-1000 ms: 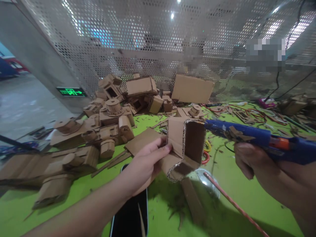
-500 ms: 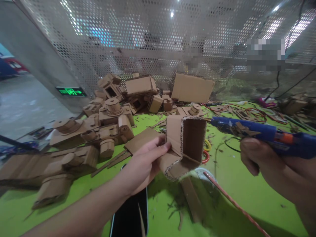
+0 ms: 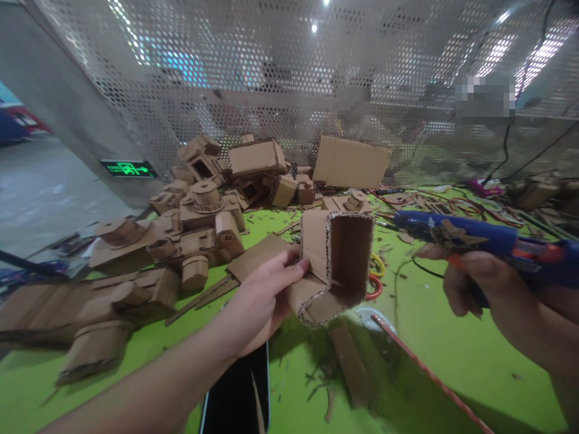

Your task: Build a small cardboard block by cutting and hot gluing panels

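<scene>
Gripped in my left hand is a hollow cardboard box piece, open toward me, with an L-shaped outline and bare corrugated edges. My thumb presses its left outer wall, and the other fingers are partly hidden behind it. On the right, my right hand holds a blue glue gun with an orange part and cardboard scraps stuck to its barrel. The nozzle points left at the box's upper right corner, a small gap away from it.
Cardboard models are heaped at the left and back. A phone lies under my left forearm. Behind the box are scissors with a red and yellow handle. A reddish stick, a flat cardboard sheet and scraps lie on the green table.
The glue gun has drawn back to the right, and its nozzle has left the box's top edge. My right index finger has stretched forward. The box has shifted slightly left.
</scene>
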Demonstrator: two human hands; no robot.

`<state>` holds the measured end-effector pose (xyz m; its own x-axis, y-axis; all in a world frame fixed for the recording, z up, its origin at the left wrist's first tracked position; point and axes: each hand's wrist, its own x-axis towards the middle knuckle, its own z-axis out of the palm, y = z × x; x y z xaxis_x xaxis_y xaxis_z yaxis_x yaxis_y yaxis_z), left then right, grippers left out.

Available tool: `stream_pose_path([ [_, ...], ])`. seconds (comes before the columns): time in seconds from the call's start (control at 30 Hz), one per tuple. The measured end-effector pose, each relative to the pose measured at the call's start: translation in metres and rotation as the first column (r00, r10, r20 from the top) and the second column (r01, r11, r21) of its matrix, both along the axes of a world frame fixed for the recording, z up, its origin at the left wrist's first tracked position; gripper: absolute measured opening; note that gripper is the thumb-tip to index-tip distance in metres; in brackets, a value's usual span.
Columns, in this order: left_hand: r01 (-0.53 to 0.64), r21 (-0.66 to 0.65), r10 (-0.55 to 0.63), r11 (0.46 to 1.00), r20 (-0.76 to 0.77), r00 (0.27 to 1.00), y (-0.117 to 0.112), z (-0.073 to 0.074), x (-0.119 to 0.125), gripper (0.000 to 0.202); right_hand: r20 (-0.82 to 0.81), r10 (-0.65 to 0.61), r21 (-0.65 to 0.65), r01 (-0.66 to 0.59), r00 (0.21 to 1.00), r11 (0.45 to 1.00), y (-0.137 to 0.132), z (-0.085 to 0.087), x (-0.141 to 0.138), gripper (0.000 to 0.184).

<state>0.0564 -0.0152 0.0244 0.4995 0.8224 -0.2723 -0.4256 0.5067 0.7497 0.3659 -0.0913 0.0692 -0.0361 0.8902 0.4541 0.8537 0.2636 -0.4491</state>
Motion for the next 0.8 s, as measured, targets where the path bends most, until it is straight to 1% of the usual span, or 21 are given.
stream_pose_path([
  [0.03,0.0,0.002,0.0,1.0,0.003,1.0,0.0,-0.001,0.0,0.029,0.014,0.014,0.012,-0.015,1.0,1.0,-0.001,0.002,-0.005,0.052],
  [0.07,0.004,0.004,-0.004,1.0,0.005,1.0,0.0,-0.002,0.0,0.029,0.001,-0.001,0.019,0.001,1.0,1.0,-0.003,0.003,-0.011,0.049],
  [0.1,0.01,0.007,-0.01,1.0,0.005,1.0,-0.001,-0.004,0.0,0.03,-0.022,0.011,0.019,-0.011,1.0,1.0,-0.005,0.004,-0.016,0.047],
  [0.17,0.025,0.01,-0.026,1.0,0.008,1.0,-0.001,-0.005,0.0,0.031,-0.058,0.04,0.018,-0.039,0.998,0.999,-0.008,0.003,-0.024,0.046],
  [0.23,0.039,0.018,-0.04,0.999,0.02,0.999,0.0,-0.006,0.0,0.032,-0.045,0.083,0.016,-0.082,0.996,0.996,-0.009,0.001,-0.026,0.048],
  [0.33,0.051,0.027,-0.051,0.998,0.025,0.998,0.0,-0.005,0.0,0.032,0.009,0.101,-0.029,-0.101,0.995,0.995,-0.008,-0.003,-0.019,0.05],
  [0.37,0.051,0.028,-0.051,0.998,0.021,0.998,0.0,-0.004,0.0,0.031,0.02,0.087,-0.049,-0.086,0.996,0.995,-0.007,-0.003,-0.015,0.052],
  [0.43,0.045,0.025,-0.045,0.999,0.014,0.999,0.0,-0.003,0.0,0.03,0.032,0.085,-0.097,-0.081,0.996,0.992,-0.005,-0.002,-0.008,0.054],
  [0.5,0.033,0.022,-0.033,0.999,0.015,0.999,0.0,-0.003,0.0,0.03,0.058,0.092,-0.117,-0.084,0.994,0.99,-0.003,0.0,-0.003,0.056],
  [0.6,0.027,0.018,-0.027,0.999,0.024,0.999,0.001,-0.002,0.0,0.027,0.085,0.07,-0.118,-0.06,0.994,0.991,-0.002,0.0,0.001,0.057],
  [0.8,0.023,0.005,-0.023,1.0,0.023,0.999,0.0,0.001,-0.001,0.026,0.055,-0.022,-0.088,0.027,0.998,0.996,-0.006,-0.004,0.007,0.06],
])
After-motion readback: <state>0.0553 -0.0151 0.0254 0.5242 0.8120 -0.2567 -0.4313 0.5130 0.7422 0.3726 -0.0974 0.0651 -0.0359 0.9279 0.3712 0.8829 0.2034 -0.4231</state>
